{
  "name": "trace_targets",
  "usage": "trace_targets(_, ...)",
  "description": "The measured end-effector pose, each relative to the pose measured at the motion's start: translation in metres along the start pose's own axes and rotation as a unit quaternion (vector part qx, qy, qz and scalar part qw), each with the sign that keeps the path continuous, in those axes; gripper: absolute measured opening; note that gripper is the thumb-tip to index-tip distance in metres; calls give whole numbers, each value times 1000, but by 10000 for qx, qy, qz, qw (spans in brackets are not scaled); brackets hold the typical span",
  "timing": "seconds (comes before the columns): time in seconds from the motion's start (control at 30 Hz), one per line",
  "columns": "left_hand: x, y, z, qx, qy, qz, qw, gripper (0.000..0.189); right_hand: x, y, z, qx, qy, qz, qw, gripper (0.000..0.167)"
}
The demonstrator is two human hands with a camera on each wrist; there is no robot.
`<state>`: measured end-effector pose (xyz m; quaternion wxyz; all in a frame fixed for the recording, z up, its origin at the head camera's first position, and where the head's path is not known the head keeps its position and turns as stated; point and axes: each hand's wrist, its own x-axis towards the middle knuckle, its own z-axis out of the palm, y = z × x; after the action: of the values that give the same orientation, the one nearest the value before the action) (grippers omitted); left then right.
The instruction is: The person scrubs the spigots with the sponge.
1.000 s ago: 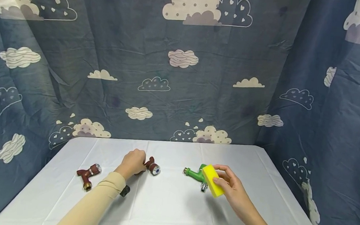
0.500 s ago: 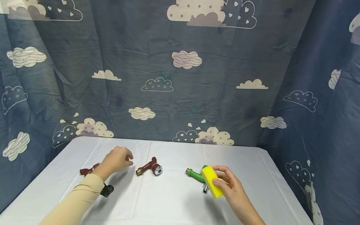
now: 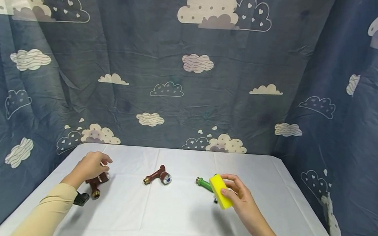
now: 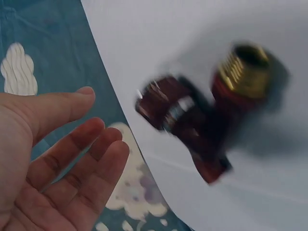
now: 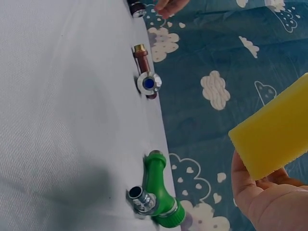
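My right hand (image 3: pixel 243 196) pinches a yellow sponge (image 3: pixel 220 192) above the table, between thumb and fingers. Partly hidden behind the sponge lies a green tap (image 3: pixel 204 184); the right wrist view shows this green tap (image 5: pixel 161 185) whole, with a metal spout. My left hand (image 3: pixel 91 166) hovers over the left brown-red tap (image 3: pixel 95 185), partly covering it. Thumb and fingers are apart with nothing between them in the left wrist view, where that brown-red tap (image 4: pixel 207 125) looks blurred. A second brown-red tap (image 3: pixel 159 175) with a blue-centred knob lies mid-table.
A white cloth covers the table (image 3: pixel 174 214). Behind it and along both sides hangs a dark blue curtain (image 3: pixel 130 53) with cloud prints. Black wrist devices, such as the left one (image 3: pixel 81 199), sit at the sleeves.
My left hand has left the middle brown-red tap and moved left to above the other one. The right hand has barely moved with the sponge.
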<state>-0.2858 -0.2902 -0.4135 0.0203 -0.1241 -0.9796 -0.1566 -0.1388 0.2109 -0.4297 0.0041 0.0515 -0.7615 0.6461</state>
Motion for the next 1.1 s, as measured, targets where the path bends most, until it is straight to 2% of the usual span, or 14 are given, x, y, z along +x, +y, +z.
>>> trace_targets(0.3,-17,-46,-7,101,-62,-106,9999,29,-3,0,1,40,-53,-85,9999,47)
trace_targets(0.5,-25,-66,-4,-1,-75,-118,9999,33,-5,2,2,108,-105,-95,9998,47)
trace_targets(0.7,-25,-75,1,-140,-140,-160,9997,34,-6,1,2,135,-84,-103,9998,47)
trace_targets(0.83,-25,-77,8,-169,-157,-93,9997,33,-7,2,2,135,-22,0,9999,46)
trace_targets(1.1,-27,-82,21,-240,-127,-156,9995,27,-8,3,2,169,20,128,9998,47)
